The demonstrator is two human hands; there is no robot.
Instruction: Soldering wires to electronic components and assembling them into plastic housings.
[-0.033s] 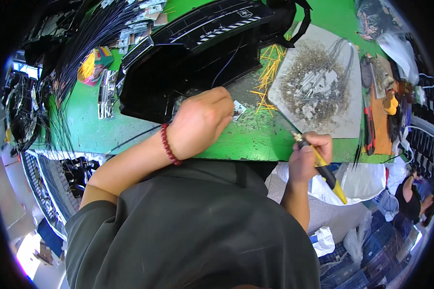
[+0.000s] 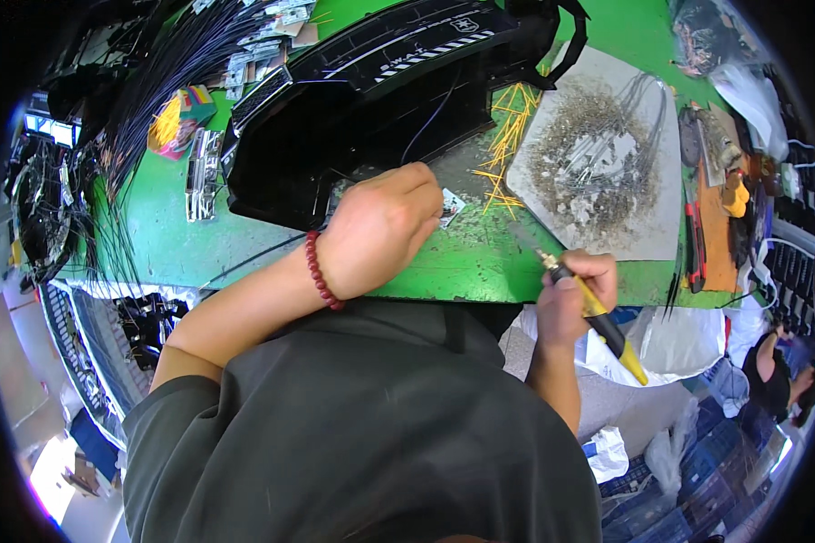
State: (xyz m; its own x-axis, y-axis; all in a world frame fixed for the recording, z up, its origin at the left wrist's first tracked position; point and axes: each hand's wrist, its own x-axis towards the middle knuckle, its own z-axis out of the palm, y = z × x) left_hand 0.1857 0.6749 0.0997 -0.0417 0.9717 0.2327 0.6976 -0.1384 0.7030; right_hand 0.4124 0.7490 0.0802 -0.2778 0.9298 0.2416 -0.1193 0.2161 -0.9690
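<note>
My right hand (image 2: 575, 291) grips a soldering iron (image 2: 598, 312) with a yellow and black handle, its blurred tip pointing up and left over the green table (image 2: 480, 262). My left hand (image 2: 385, 226), with a red bead bracelet (image 2: 315, 271) at the wrist, is closed, its fingers curled down at the near edge of a black plastic housing (image 2: 362, 136). What those fingers hold is hidden under the hand. A small circuit board (image 2: 452, 207) shows just beside the left fingertips. A thin dark wire (image 2: 430, 118) runs inside the housing.
Yellow sticks or wires (image 2: 507, 149) lie beside a pale slab (image 2: 666, 208) covered in dark residue and wire pieces. Pliers and a red-handled cutter (image 2: 695, 240) lie at the right. A bundle of black wires (image 2: 158, 90) and a container of yellow pieces (image 2: 174, 127) are at the left.
The soldering iron and my right hand have shifted slightly left, taking the tip away from the slab's edge. My left hand stays at the housing.
</note>
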